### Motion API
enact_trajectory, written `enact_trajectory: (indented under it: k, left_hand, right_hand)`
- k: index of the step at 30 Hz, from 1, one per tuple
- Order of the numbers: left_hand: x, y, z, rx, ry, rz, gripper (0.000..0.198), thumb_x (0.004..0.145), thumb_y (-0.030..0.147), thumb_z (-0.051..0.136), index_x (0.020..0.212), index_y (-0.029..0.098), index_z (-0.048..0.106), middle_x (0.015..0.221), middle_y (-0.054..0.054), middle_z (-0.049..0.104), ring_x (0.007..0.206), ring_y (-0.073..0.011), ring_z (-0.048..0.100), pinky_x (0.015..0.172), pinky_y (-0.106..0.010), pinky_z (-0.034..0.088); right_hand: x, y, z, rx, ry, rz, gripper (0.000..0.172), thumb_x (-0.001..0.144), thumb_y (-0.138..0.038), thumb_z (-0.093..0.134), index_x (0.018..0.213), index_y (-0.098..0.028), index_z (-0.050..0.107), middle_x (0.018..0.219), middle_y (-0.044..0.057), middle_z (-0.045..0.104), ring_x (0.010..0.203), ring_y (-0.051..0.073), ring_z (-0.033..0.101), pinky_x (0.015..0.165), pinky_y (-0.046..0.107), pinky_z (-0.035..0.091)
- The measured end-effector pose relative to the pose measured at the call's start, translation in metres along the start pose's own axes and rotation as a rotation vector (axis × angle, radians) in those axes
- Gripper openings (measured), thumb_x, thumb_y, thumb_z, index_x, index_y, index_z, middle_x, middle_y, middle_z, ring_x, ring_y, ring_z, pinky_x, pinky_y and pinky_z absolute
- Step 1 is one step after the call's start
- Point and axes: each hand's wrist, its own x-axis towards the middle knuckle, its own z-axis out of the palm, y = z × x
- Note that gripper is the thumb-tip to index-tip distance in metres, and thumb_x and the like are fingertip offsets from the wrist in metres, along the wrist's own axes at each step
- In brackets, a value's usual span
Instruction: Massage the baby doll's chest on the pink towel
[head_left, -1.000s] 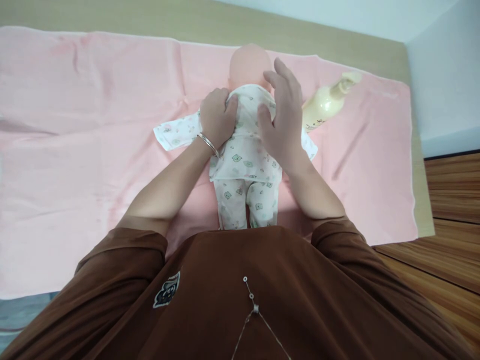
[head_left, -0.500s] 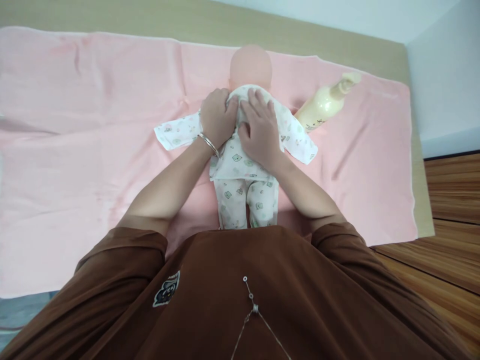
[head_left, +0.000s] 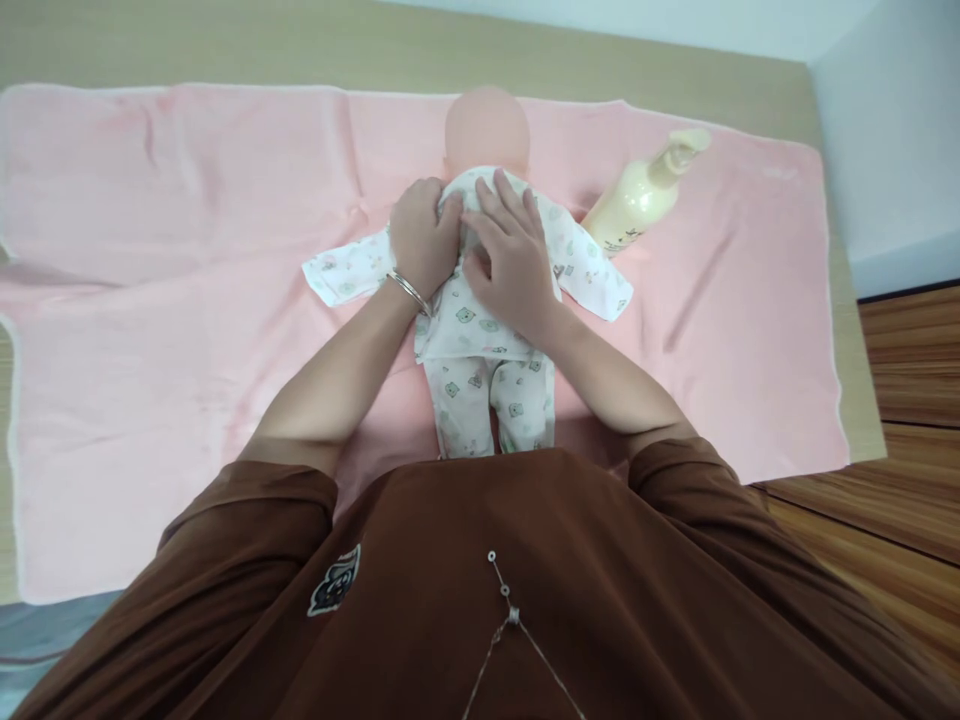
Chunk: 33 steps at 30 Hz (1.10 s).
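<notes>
A baby doll [head_left: 487, 135] with a bare head lies face down, its head away from me. It wears a white printed top [head_left: 472, 325] and matching trousers [head_left: 517, 400], whose lower ends are hidden by my shirt. My left hand [head_left: 426, 235], a bracelet [head_left: 409, 292] at its wrist, is wrapped round the doll's left-side shoulder with the thumb on the back. Across the upper back my right hand [head_left: 517, 260] rests with its fingers stretched and spread. Both sleeves of the top reach out sideways.
A pink cloth [head_left: 165, 400] with wrinkles is spread under the doll on a light wooden table [head_left: 225, 45]. Right of the doll lies a cream pump bottle [head_left: 637, 205], close to one sleeve. A white wall stands behind, and brown wood panelling [head_left: 915, 400] is at the right.
The fingers of my right hand have spread further apart, the forefinger toward the left. My left hand keeps its hold. The whole view has shifted slightly.
</notes>
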Motion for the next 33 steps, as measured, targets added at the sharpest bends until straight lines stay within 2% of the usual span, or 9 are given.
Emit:
enact_trajectory:
  k: [5, 8, 13, 16, 20, 24, 26, 30, 33]
  left_hand:
    - [0.001, -0.001, 0.002, -0.011, -0.023, -0.032, 0.019, 0.099, 0.026, 0.031, 0.088, 0.023, 0.046, 0.088, 0.000, 0.051, 0.083, -0.0158, 0.044, 0.076, -0.032, 0.036]
    - [0.001, 0.001, 0.001, -0.016, -0.042, -0.043, 0.019, 0.099, 0.027, 0.029, 0.091, 0.023, 0.046, 0.089, 0.000, 0.050, 0.086, -0.0153, 0.042, 0.080, -0.032, 0.035]
    - [0.002, 0.002, 0.001, -0.007, -0.062, -0.052, 0.018, 0.101, 0.026, 0.030, 0.094, 0.021, 0.046, 0.090, 0.001, 0.050, 0.086, -0.0127, 0.040, 0.080, -0.028, 0.032]
    - [0.002, 0.002, -0.001, -0.092, -0.086, -0.090, 0.014, 0.100, 0.025, 0.033, 0.095, 0.021, 0.045, 0.096, 0.002, 0.050, 0.089, -0.0133, 0.038, 0.084, -0.028, 0.029]
    - [0.000, 0.010, -0.014, -0.344, -0.104, -0.096, 0.014, 0.098, 0.027, 0.036, 0.098, 0.022, 0.049, 0.096, 0.000, 0.050, 0.095, -0.0162, 0.038, 0.094, -0.032, 0.027]
    - [-0.003, 0.036, -0.033, -0.728, -0.124, -0.105, 0.015, 0.089, 0.016, 0.048, 0.101, 0.025, 0.049, 0.106, 0.004, 0.051, 0.108, -0.0158, 0.032, 0.106, -0.026, 0.017]
    - [-0.001, 0.056, -0.039, -0.940, -0.150, -0.089, 0.020, 0.086, 0.012, 0.050, 0.100, 0.026, 0.052, 0.108, 0.006, 0.052, 0.112, -0.0157, 0.031, 0.108, -0.023, 0.015]
    - [0.014, 0.099, -0.037, -1.101, -0.280, 0.008, 0.012, 0.086, 0.018, 0.053, 0.093, 0.023, 0.061, 0.104, 0.001, 0.057, 0.108, -0.0177, 0.046, 0.100, -0.024, 0.033]
    - [0.030, 0.127, -0.032, -1.394, -0.500, -0.161, 0.017, 0.090, 0.029, 0.049, 0.092, 0.017, 0.061, 0.096, -0.003, 0.060, 0.102, -0.0205, 0.055, 0.098, -0.031, 0.039]
  right_hand:
    - [0.000, -0.002, -0.014, -0.014, -0.005, -0.003, 0.045, 0.088, -0.022, 0.026, 0.131, -0.024, 0.041, 0.146, -0.009, 0.022, 0.139, 0.017, 0.003, 0.117, 0.050, 0.004]
    - [-0.001, -0.004, -0.009, -0.050, -0.058, 0.012, 0.050, 0.089, -0.027, 0.029, 0.138, -0.022, 0.031, 0.146, -0.009, 0.021, 0.139, 0.023, 0.003, 0.117, 0.048, 0.005]
    - [-0.015, -0.018, -0.005, -0.034, -0.142, -0.038, 0.061, 0.087, -0.030, 0.046, 0.139, -0.004, 0.026, 0.148, 0.011, 0.018, 0.137, 0.031, 0.008, 0.115, 0.052, 0.010]
    - [-0.021, -0.023, -0.022, 0.011, -0.266, -0.118, 0.062, 0.085, -0.031, 0.053, 0.136, -0.002, 0.032, 0.145, 0.016, 0.024, 0.136, 0.034, 0.013, 0.113, 0.054, 0.013]
    - [-0.019, -0.008, -0.065, 0.134, -0.380, -0.234, 0.050, 0.090, -0.033, 0.047, 0.135, -0.014, 0.037, 0.143, 0.009, 0.031, 0.135, 0.032, 0.020, 0.111, 0.055, 0.022]
    - [-0.015, 0.024, -0.110, 0.130, -0.241, -0.126, 0.051, 0.090, -0.027, 0.048, 0.137, -0.015, 0.033, 0.145, 0.006, 0.026, 0.137, 0.030, 0.015, 0.112, 0.053, 0.020]
    - [-0.012, 0.044, -0.121, 0.157, -0.063, -0.072, 0.048, 0.091, -0.023, 0.047, 0.136, -0.017, 0.034, 0.145, 0.003, 0.028, 0.137, 0.023, 0.019, 0.114, 0.045, 0.022]
    - [0.002, 0.091, -0.113, 0.247, 0.385, 0.019, 0.043, 0.084, -0.008, 0.046, 0.127, -0.008, 0.045, 0.137, 0.009, 0.040, 0.131, 0.015, 0.032, 0.112, 0.030, 0.029]
    - [0.014, 0.117, -0.099, 0.172, 0.465, 0.178, 0.047, 0.079, -0.007, 0.048, 0.125, -0.007, 0.043, 0.137, 0.013, 0.039, 0.131, 0.017, 0.032, 0.110, 0.033, 0.030]
